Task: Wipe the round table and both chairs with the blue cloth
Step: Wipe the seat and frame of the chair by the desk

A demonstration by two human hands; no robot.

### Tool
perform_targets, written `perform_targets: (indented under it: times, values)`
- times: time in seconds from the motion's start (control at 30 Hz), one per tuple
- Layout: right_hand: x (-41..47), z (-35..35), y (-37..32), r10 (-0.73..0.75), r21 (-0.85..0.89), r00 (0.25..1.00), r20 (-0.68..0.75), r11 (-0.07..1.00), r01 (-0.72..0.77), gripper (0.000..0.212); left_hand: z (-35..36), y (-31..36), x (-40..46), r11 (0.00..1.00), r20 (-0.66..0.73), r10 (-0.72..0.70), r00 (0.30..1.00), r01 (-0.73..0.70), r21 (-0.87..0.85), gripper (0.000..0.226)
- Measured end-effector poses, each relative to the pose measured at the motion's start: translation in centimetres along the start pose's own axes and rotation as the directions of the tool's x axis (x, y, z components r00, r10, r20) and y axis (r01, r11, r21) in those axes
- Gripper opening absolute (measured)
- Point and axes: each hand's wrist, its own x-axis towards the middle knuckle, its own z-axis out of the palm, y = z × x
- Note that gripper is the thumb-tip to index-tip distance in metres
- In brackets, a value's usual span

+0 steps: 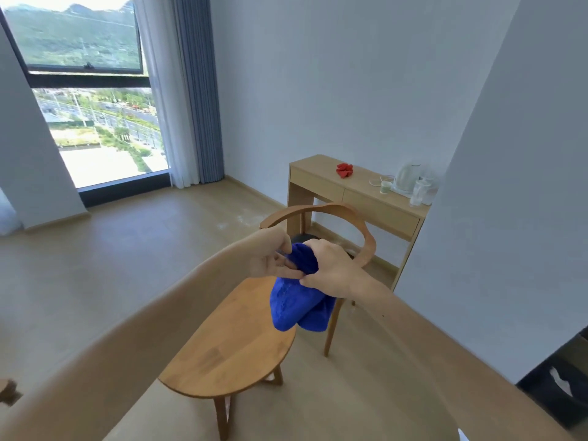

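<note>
Cloth [297,300] bunched and hanging above the round desk [229,348], gripped from both sides, left hand [273,256] pinching its upper edge, right hand [331,268] curled over the top, both arms outstretched, chair [356,224] just behind.

Round table and desk on a wood floor

The round table [222,351] and chair [334,218] stand on the floor [95,265]; the desk [359,192] carries a red item [344,170], kettle [407,175] and cup [385,187].

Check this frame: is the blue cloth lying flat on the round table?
No, both hands, left hand and right hand, hold the blue cloth bunched up above the round table.
</note>
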Motion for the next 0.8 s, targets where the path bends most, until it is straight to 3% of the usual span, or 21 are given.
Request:
perform_targets:
  times: [0.07,0.17,0.27,0.37,0.43,0.53,0.67,0.8]
  values:
    - [0.3,-0.1,0.9,-0.033,0.044,0.999,-0.019,0.998,0.034,0.038,-0.3,-0.8,0.3,0.988,-0.032,0.033,0.999,-0.028,0.152,0.043]
    - [0.5,-0.7,2.7,-0.056,0.092,0.998,-0.016,0.994,0.057,0.039,-0.8,-2.2,0.9,0.874,-0.086,0.246,0.965,-0.183,0.450,0.033]
    - [0.7,-1.4,4.4,-0.122,0.109,0.992,0.012,0.987,0.120,0.039,-1.0,-4.1,1.5,0.735,0.056,0.316,0.947,-0.282,0.617,0.039]
    - [1.3,-2.0,5.9,-0.156,0.211,0.987,0.035,0.967,0.145,0.041,-0.1,-5.9,3.0,0.726,0.197,0.329,0.924,-0.381,0.573,0.056]
    - [1.8,-2.4,6.9,-0.176,0.302,0.983,0.047,0.941,0.154,0.040,0.8,-6.5,4.4,0.717,0.238,0.418,0.877,-0.479,0.506,0.058]
    - [3.0,-2.6,8.7,-0.173,0.441,0.985,0.005,0.884,0.153,0.039,1.7,-6.5,6.8,0.692,0.145,0.561,0.815,-0.558,0.459,0.053]
    - [5.5,-2.6,11.7,-0.104,0.472,0.994,-0.043,0.874,0.112,0.041,2.4,-6.0,11.3,0.729,0.074,0.583,0.809,-0.561,0.393,0.056]
    - [8.4,-1.7,16.2,0.056,0.461,0.994,-0.092,0.887,-0.008,0.072,2.9,-4.7,17.4,0.747,0.009,0.583,0.813,-0.540,0.386,0.048]
